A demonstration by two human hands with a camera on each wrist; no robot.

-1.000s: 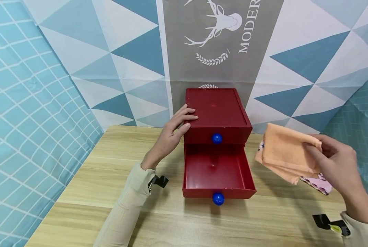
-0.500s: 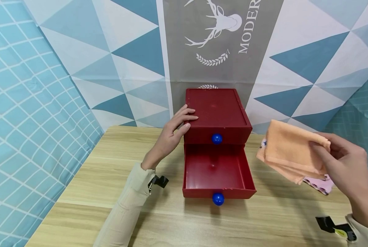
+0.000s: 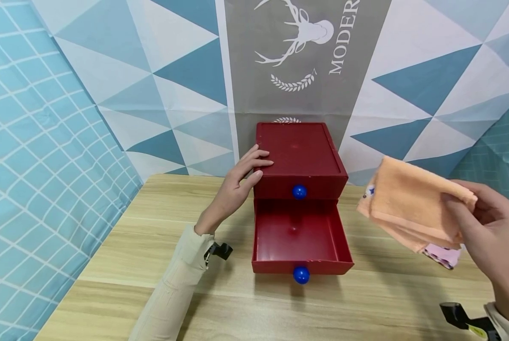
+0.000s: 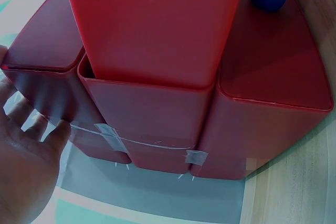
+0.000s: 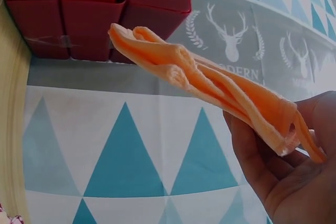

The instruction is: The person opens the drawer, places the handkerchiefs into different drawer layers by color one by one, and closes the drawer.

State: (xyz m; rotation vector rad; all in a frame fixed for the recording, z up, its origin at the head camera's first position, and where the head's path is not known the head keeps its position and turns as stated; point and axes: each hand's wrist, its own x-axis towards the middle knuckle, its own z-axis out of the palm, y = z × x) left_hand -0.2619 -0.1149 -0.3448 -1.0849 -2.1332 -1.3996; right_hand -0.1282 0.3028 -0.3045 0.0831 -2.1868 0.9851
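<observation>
A folded orange towel (image 3: pixel 416 201) with a small blue print at its left edge is pinched by my right hand (image 3: pixel 493 227), held up over the right side of the table. The right wrist view shows the towel (image 5: pixel 210 80) edge-on, its layers stacked between thumb and fingers. My left hand (image 3: pixel 237 182) rests with extended fingers on the upper left edge of a dark red drawer cabinet (image 3: pixel 297 149). Below its top drawer, a lower drawer (image 3: pixel 297 237) is pulled out, its bare floor showing. In the left wrist view, my left fingers (image 4: pixel 37 127) lie along the cabinet's side.
A pink cloth with a dark patterned edge (image 3: pixel 444 255) lies on the wooden table (image 3: pixel 160 265), partly covered by the towel in the head view. Blue knobs (image 3: pixel 301 274) stick out from the drawers. A patterned wall covering (image 3: pixel 186 85) rises close behind the cabinet.
My right hand has shifted to the right and slightly up with the towel. The left hand, the cabinet and the pulled-out drawer stay as they were.
</observation>
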